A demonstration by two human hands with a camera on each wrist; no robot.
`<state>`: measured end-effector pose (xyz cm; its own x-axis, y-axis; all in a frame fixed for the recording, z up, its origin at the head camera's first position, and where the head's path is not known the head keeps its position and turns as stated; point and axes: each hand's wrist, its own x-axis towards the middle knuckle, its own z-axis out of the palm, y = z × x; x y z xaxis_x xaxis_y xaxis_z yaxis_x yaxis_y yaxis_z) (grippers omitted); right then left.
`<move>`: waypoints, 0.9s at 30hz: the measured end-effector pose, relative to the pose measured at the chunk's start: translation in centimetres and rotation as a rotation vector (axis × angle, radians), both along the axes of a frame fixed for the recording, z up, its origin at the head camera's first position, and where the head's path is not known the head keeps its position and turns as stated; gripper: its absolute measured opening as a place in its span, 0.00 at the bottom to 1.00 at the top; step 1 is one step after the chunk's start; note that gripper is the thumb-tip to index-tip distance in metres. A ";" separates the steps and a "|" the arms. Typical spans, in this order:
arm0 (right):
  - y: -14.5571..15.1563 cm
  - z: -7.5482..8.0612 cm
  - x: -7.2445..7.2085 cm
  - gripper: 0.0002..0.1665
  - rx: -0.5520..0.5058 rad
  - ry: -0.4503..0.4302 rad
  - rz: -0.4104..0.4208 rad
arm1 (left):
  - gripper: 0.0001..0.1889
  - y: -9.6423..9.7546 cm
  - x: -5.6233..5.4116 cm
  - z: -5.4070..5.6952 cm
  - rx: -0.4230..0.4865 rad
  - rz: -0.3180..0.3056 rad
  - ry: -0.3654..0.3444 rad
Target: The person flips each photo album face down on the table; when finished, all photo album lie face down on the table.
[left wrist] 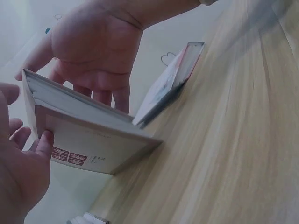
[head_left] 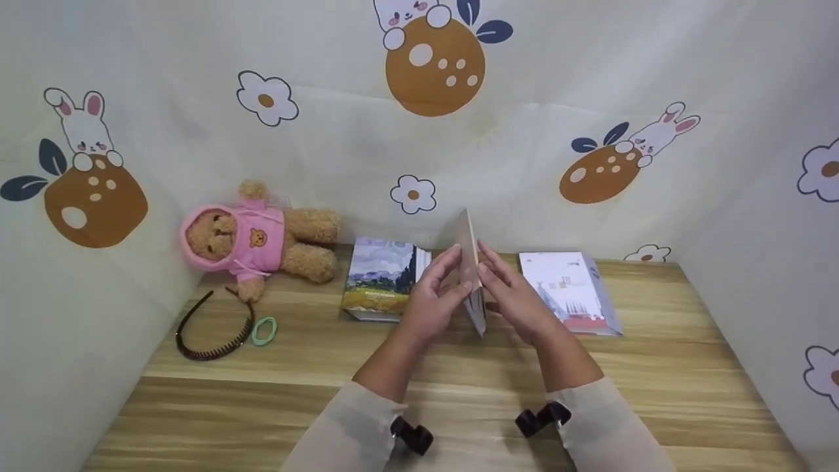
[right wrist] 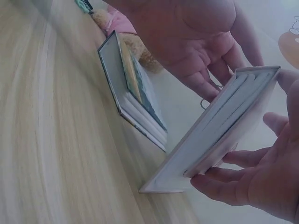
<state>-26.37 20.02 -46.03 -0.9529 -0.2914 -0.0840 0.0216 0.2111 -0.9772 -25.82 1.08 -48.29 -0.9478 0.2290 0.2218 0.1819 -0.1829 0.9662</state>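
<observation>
A thin pale hardcover book (head_left: 468,255) stands on edge between both hands, its lower corner on or close to the table. Red printed characters show on its cover (left wrist: 100,140) in the left wrist view. My left hand (head_left: 429,301) holds the left side, thumb against the cover. On the other side, my right hand (head_left: 521,301) grips it with thumb and fingers; its fingertips press the cover's edge in the right wrist view. The covers are slightly parted over the pages (right wrist: 224,116). A landscape-painted book (head_left: 377,282) lies beside my left hand, partly hidden by it.
Right of my hands lies a white illustrated book (head_left: 557,288). A teddy bear in a pink hoodie (head_left: 259,239) lies at the back left, with a dark toothed headband (head_left: 213,354) and a green hair tie (head_left: 265,331) before it. Printed cloth (head_left: 328,157) encloses the wooden table (head_left: 275,406).
</observation>
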 end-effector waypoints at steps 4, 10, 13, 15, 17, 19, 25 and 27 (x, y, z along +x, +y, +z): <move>0.2 0.0 -0.2 0.37 -0.009 -0.023 -0.007 | 0.40 0.0 -0.3 -0.1 0.004 -0.022 -0.002; 0.4 -0.3 -0.4 0.35 0.041 -0.043 -0.024 | 0.45 -0.1 -0.7 -0.7 -0.053 -0.035 -0.090; 0.4 -0.5 -0.4 0.35 0.047 -0.051 -0.025 | 0.45 -0.1 -0.6 -0.9 -0.087 -0.040 -0.151; 0.3 -0.7 -0.4 0.35 0.040 -0.059 -0.026 | 0.46 0.0 -0.6 -1.0 -0.080 -0.042 -0.172; 0.1 -0.8 -0.4 0.35 0.028 -0.069 -0.033 | 0.46 0.0 -0.6 -1.0 -0.072 -0.031 -0.168; 0.0 -0.9 -0.5 0.34 0.021 -0.073 -0.033 | 0.46 -0.1 -0.5 -1.0 -0.085 -0.010 -0.154; 0.2 -0.7 -0.4 0.34 0.070 -0.034 0.008 | 0.44 -0.2 -0.3 -0.6 -0.176 0.045 -0.109; 0.5 -0.5 -0.4 0.34 0.092 0.022 0.022 | 0.43 -0.2 -0.3 -0.5 -0.194 0.049 -0.083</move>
